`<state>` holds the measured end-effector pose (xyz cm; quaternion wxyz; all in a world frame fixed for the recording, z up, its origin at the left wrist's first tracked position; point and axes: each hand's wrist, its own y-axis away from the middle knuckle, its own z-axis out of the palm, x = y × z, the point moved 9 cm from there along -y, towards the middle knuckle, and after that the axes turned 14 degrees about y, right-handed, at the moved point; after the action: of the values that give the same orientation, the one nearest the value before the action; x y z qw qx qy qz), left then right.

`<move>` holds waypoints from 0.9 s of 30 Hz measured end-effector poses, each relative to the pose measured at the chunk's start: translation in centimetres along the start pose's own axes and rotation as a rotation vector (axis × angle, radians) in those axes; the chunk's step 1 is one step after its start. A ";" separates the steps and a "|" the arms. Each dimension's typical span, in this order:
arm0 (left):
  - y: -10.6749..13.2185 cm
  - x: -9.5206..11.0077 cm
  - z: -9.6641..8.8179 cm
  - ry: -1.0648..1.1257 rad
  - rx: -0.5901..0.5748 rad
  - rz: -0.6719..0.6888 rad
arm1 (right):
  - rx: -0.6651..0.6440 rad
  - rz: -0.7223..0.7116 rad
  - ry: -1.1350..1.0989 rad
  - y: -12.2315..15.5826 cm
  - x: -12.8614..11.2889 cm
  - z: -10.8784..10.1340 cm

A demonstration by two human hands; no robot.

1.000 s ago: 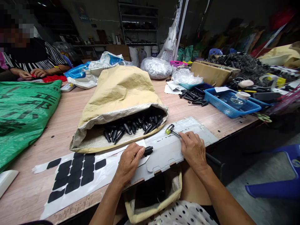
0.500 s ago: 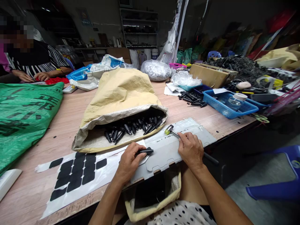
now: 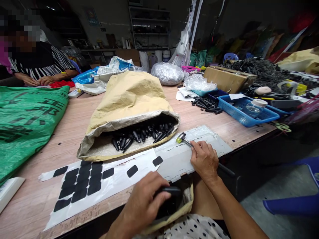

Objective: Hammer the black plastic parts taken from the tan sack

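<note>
Jutting from left grip (image 3: 149, 195): black piece (image 3: 172, 190)

"Where is the camera?"
"On the person's head, facing forward and down over the counter (image 3: 74, 116)."
"How near is it?"
"Close above the left hand (image 3: 147, 199); the right hand (image 3: 204, 160) is slightly farther. Its view runs from polka-dot clothing (image 3: 196, 227) below to distant shelving (image 3: 151, 33)."

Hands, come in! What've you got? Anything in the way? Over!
Left hand: holding black part above lower bag. Right hand: gripping hammer over gray board. Yellow sack ahead, beyond the board.
</note>
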<state>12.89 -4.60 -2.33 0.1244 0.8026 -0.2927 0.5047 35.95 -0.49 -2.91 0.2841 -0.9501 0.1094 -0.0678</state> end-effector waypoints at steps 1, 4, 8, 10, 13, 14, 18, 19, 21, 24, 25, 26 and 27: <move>0.6 0.3 1.0 -0.043 -0.028 0.016 | 0.001 -0.001 0.002 0.0 0.0 0.0; 1.7 0.6 3.2 -0.201 -0.048 0.072 | 0.002 -0.002 0.008 0.0 -0.1 -0.1; 1.2 0.5 2.5 -0.163 0.020 0.079 | 0.007 -0.004 0.012 0.0 -0.1 -0.2; 0.3 0.0 -0.8 -0.146 0.189 0.040 | 0.013 -0.002 0.010 0.0 0.0 -0.1; -0.7 -2.0 -8.5 -0.248 0.535 -0.096 | 0.026 -0.004 0.004 0.1 0.0 -0.1; -0.7 -3.1 -11.2 -0.304 0.643 -0.177 | 0.029 -0.006 0.002 0.1 0.0 -0.1; -0.1 -7.9 -19.4 -0.474 0.882 -0.555 | 0.026 -0.008 0.000 0.0 -0.1 -0.1; -0.1 -9.1 -20.3 -0.485 0.872 -0.634 | 0.023 -0.009 0.001 0.0 -0.1 -0.1; -0.3 -11.0 -21.3 -0.484 0.835 -0.728 | 0.020 -0.010 0.001 -0.1 -0.1 -0.1; -0.6 -12.2 -21.5 -0.475 0.817 -0.768 | 0.022 -0.012 -0.005 -0.1 -0.1 -0.1; -0.6 -12.3 -21.5 -0.472 0.811 -0.778 | 0.023 -0.011 -0.006 -0.1 -0.1 -0.1; -0.5 -12.4 -21.4 -0.469 0.800 -0.788 | 0.022 -0.009 -0.005 -0.1 -0.1 0.0; -0.5 -12.4 -21.3 -0.465 0.788 -0.792 | 0.019 -0.007 -0.003 -0.1 0.0 0.0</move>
<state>-6.48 10.61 -3.39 -0.0712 0.9254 0.2179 0.3017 35.91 -0.44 -2.87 0.2931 -0.9478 0.1049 -0.0685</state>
